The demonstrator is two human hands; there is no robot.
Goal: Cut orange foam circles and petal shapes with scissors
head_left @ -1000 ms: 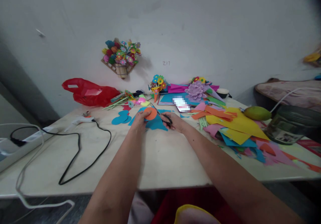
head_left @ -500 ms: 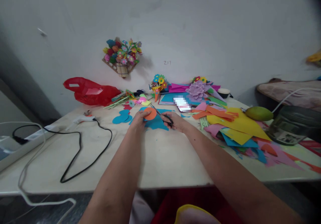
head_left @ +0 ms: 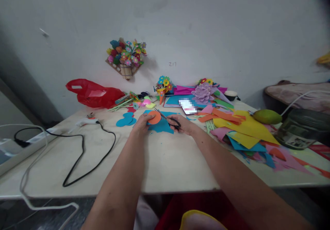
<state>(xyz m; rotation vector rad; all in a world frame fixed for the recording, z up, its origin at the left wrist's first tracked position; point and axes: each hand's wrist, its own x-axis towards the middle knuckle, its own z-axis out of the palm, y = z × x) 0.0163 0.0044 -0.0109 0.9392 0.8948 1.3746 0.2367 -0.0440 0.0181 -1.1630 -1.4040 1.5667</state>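
My left hand point(head_left: 142, 122) pinches an orange paper or foam disc point(head_left: 154, 117) at its left side. In my right hand point(head_left: 183, 125) is a pair of scissors point(head_left: 174, 122) with black handles, its blades pointing up and left at the disc's right edge. Whether the blades touch the disc I cannot tell. Beneath both lies a blue sheet point(head_left: 165, 126) with a ragged front edge. Several blue discs point(head_left: 126, 120) overlap on the table just left of my left hand.
A glue gun point(head_left: 87, 121) with a black cord rests at the left, near a power strip point(head_left: 33, 142). Behind are a red plastic bag point(head_left: 98, 96), a lit phone point(head_left: 188, 107) and craft flowers point(head_left: 202, 93). Coloured scraps point(head_left: 242, 128), a green mango point(head_left: 267, 116) and a jar point(head_left: 300, 128) occupy the right.
The scissors and my right hand have shifted very slightly to the right. The orange disc stays in my left hand in almost the same place.
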